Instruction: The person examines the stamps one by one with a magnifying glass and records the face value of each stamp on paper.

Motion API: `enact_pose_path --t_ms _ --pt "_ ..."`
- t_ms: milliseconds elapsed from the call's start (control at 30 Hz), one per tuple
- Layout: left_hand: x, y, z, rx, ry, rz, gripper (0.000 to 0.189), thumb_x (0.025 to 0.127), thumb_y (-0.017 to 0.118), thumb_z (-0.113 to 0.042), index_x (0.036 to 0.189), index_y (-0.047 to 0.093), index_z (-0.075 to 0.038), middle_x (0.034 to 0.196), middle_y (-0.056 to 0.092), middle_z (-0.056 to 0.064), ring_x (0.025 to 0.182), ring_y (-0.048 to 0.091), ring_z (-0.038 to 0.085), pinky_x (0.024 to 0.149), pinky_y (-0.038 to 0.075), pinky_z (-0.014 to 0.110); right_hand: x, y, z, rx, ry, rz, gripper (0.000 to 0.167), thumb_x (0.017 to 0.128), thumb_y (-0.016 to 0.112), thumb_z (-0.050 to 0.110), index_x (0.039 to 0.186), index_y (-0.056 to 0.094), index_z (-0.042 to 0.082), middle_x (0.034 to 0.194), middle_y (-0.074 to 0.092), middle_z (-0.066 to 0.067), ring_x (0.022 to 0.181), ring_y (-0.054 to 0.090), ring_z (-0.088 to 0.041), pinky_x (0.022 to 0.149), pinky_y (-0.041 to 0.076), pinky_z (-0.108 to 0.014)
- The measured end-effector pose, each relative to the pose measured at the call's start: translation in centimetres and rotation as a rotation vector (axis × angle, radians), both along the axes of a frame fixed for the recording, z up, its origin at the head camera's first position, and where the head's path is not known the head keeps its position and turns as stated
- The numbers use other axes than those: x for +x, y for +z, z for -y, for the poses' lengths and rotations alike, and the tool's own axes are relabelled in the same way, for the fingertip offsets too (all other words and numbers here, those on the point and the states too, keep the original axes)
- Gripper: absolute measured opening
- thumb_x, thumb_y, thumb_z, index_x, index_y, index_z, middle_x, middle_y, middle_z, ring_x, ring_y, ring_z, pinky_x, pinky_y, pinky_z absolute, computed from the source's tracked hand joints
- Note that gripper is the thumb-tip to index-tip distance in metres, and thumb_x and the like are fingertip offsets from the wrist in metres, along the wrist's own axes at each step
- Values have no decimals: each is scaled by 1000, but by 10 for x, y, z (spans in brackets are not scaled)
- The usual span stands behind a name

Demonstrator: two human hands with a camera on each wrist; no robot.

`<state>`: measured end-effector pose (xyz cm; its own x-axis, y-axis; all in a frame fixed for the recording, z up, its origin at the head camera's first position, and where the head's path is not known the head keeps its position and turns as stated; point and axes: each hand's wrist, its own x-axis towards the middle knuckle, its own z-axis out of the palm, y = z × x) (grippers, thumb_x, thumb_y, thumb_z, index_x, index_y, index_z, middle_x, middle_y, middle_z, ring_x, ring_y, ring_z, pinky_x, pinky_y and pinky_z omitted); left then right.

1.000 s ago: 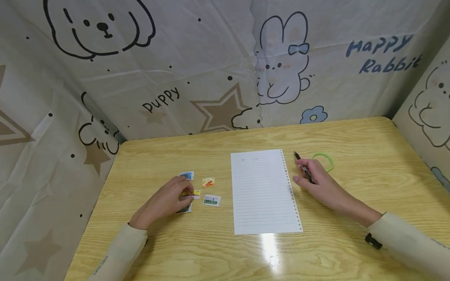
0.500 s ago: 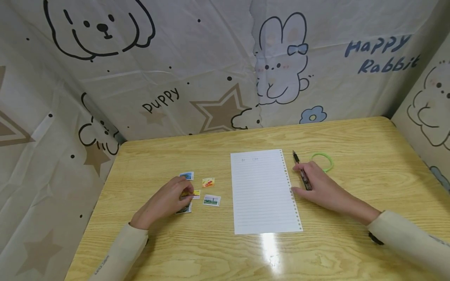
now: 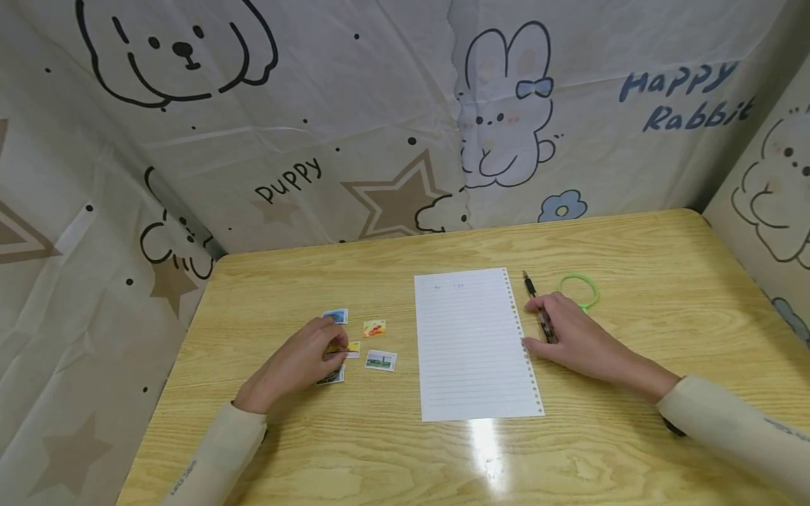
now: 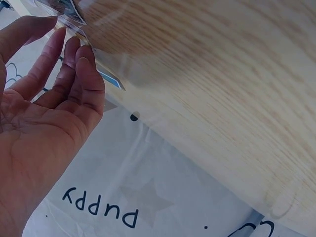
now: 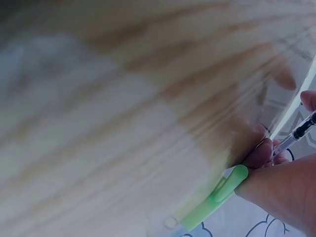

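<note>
In the head view, my left hand (image 3: pixel 310 362) rests over small postage stamps on the table, fingers bent and thumb near a yellow stamp (image 3: pixel 352 346). A blue stamp (image 3: pixel 336 316) and a dark stamp (image 3: pixel 333 377) show partly from beneath it. Just right lie a red-and-yellow stamp (image 3: pixel 375 328) and a green landscape stamp (image 3: pixel 381 361). My right hand (image 3: pixel 572 341) holds a dark pen (image 3: pixel 531 288), its tip pointing away from me, beside the sheet's right edge. The pen's clear barrel (image 5: pixel 301 129) also shows in the right wrist view. Fingers hide the pen's rear part.
A lined, punched sheet (image 3: pixel 477 344) with faint writing at its top lies mid-table. Behind the right hand is a green magnifying glass (image 3: pixel 579 276), its handle (image 5: pixel 217 197) close to that hand. Printed cloth (image 3: pixel 380 105) hangs along the wooden table's (image 3: pixel 285 450) back and sides.
My right hand has turned and lowered slightly; its thumb now reaches the sheet's edge. The pen has swung more upright in view and shifted left. My left hand stays in place.
</note>
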<state>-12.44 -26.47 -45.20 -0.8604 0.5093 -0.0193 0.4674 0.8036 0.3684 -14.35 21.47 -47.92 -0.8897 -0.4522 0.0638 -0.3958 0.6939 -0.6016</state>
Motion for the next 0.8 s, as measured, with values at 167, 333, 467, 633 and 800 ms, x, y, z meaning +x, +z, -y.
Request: enact_pose_path --t_ms 167,333,467,633,800 --pt "0 0 0 3 0 4 11 98 80 -6 95 71 -11 94 59 -2 90 54 16 80 53 37 -1 -1 2 36 -12 -23 48 100 80 22 138 59 0 108 52 -5 97 45 -20 83 39 -40" --pt "0 0 0 5 2 10 11 98 80 -5 95 70 -11 94 59 -2 91 54 17 80 53 37 -2 -2 3 54 -12 -31 43 100 73 17 137 60 -1 114 56 -6 101 45 -23 86 38 -42" --pt "1 0 0 5 3 11 12 98 80 -5 95 70 -11 94 59 -2 91 53 17 80 53 37 -3 -2 3 65 13 -54 39 102 71 16 135 60 -1 116 58 -7 101 46 -23 88 38 -43" --pt "0 0 0 4 9 17 12 98 80 -5 96 69 -11 95 59 -2 91 53 16 80 52 36 -6 -4 1 70 60 -101 36 104 71 16 134 60 -1 115 58 -6 101 49 -20 90 42 -44" --pt "0 0 -1 -3 13 24 12 98 80 -5 96 70 -11 94 59 -2 91 53 17 80 52 37 -8 -7 -2 69 89 -125 35 105 71 16 133 59 -1 114 58 -5 100 50 -19 90 43 -45"
